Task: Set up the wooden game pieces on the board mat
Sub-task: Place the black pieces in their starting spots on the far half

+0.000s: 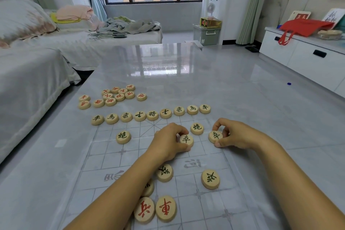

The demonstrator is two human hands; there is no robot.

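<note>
1. Nearest of all, two red-lettered discs [155, 209] lie side by side on the near end of the board mat [112, 158], just beside the left forearm.
2. On the mat's far half, the left hand [168, 142] pinches one black-lettered soldier disc [186, 139], thumb and fingers curled round its rim. The right hand [235, 134] clamps a second soldier disc [215, 136] the same way, at the mat's right edge.
3. Along the mat's far edge stands a back row [152, 115] of nine black pieces. Two cannon discs [123, 137] sit one line nearer.
4. I judge the step in hand to be seating the black soldiers on their line. Both held discs look low, on or almost on the mat.
5. Next, each disc wants centring on its crossing before the fingers let go. Three loose black discs [210, 179] near the mat's middle wait their turn, one half hidden under the left forearm.
6. Beyond the mat's far left corner lies a red heap [112, 96], not yet placed.
7. No tray or box holds any pieces. A green storage bin [206, 36] stands far beyond the mat by the window. What is in it I cannot tell.
</note>
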